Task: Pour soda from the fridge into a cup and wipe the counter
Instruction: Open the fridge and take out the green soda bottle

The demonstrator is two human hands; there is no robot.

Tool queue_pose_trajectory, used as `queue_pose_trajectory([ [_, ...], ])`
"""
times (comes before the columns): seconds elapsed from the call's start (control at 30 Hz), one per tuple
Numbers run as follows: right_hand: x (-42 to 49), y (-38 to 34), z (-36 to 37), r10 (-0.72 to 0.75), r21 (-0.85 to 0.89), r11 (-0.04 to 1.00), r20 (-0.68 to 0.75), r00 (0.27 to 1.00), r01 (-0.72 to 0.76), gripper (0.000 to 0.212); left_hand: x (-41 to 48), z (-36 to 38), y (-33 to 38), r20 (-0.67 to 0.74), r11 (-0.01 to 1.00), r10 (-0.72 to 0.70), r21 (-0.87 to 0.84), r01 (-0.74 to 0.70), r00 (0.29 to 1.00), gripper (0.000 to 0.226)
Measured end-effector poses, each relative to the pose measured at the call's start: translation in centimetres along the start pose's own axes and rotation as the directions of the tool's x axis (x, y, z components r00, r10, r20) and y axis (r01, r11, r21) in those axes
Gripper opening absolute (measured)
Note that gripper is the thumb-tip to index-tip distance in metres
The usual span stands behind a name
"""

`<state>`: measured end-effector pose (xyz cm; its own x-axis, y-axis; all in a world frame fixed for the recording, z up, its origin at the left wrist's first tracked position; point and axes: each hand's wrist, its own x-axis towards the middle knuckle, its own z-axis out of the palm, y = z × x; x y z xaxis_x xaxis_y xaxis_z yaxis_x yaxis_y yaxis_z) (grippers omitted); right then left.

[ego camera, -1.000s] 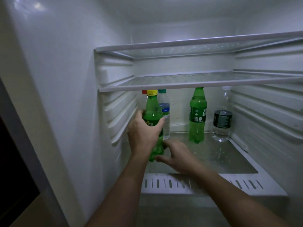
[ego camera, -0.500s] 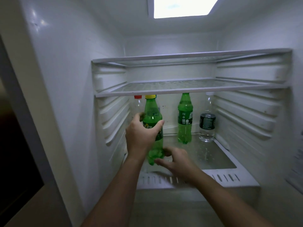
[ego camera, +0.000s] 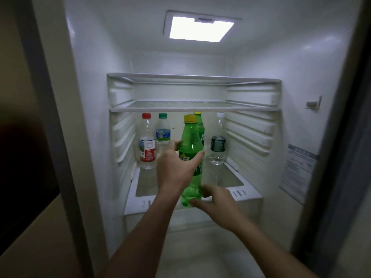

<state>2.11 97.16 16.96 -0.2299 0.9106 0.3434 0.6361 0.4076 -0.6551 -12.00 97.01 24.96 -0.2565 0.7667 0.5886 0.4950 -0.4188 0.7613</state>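
Note:
A green soda bottle (ego camera: 190,137) with a yellow cap is held upright in front of the open fridge's lower shelf (ego camera: 230,180). My left hand (ego camera: 176,167) is wrapped around its middle, over the label. My right hand (ego camera: 216,201) cups the bottle's base from the right, fingers touching the bottom. The bottle hangs above the shelf's front lip, clear of the other bottles. No cup or counter is in view.
On the shelf behind stand a red-capped water bottle (ego camera: 147,141), a green-capped water bottle (ego camera: 163,133), a second green soda bottle (ego camera: 199,127) and a clear bottle with a dark label (ego camera: 218,145). Two glass shelves (ego camera: 192,106) sit above. The fridge's side walls flank the opening.
The soda bottle has come out toward me, off the shelf to its front lip, with both hands on it. The view has pulled back and now shows the whole fridge interior.

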Motion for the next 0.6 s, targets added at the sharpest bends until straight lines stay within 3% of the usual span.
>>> queue_pose_trajectory([
  [0.27, -6.9, 0.4, -3.7, 0.08, -0.075, 0.993, -0.119, 0.99, -0.09, 0.041, -4.4, 1.4, 3.7, 0.092, 0.995, 0.019, -0.102, -0.009, 0.996, 0.065],
  [0.5, -13.6, -0.1, -7.5, 0.066, -0.043, 0.996, -0.163, 0.984, -0.074, 0.037, -9.7, 1.7, 8.7, 0.141, 0.988, 0.056, -0.153, -0.034, 0.988, 0.052],
  [0.6, -16.7, -0.5, -8.6, 0.078, -0.055, 0.995, -0.176, 0.981, -0.089, 0.03, -12.4, 1.4, 10.9, 0.14, 0.986, 0.078, -0.155, -0.056, 0.987, 0.065],
])
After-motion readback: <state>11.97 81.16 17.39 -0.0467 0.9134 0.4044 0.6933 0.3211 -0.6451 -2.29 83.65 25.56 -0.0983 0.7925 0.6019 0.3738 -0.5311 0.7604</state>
